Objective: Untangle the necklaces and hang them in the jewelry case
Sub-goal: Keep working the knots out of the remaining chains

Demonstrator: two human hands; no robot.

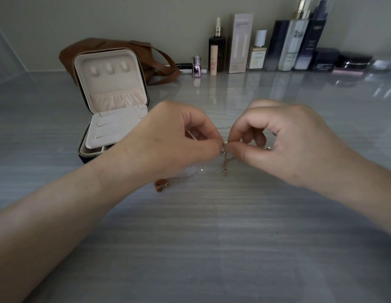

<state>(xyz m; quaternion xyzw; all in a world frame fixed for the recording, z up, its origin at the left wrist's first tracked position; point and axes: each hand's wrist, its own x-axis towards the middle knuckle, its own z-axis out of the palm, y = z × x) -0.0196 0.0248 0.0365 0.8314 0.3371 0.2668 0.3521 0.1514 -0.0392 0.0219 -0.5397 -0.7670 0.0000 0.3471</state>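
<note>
Your left hand (179,138) and right hand (284,141) each pinch the tangled necklaces (225,154) above the table (212,237) — fingertips nearly touching. Loose chain trails below your left hand; the jewelry case (111,99) stands open, well left.

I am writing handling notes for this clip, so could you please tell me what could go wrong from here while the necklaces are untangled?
1. The left hand and the right hand pinch the thin necklaces very close together. A hard pull apart could tighten the knot or break a link.
2. The loose end lies on the table just beside the left wrist, so the arm might snag or drag it.
</note>
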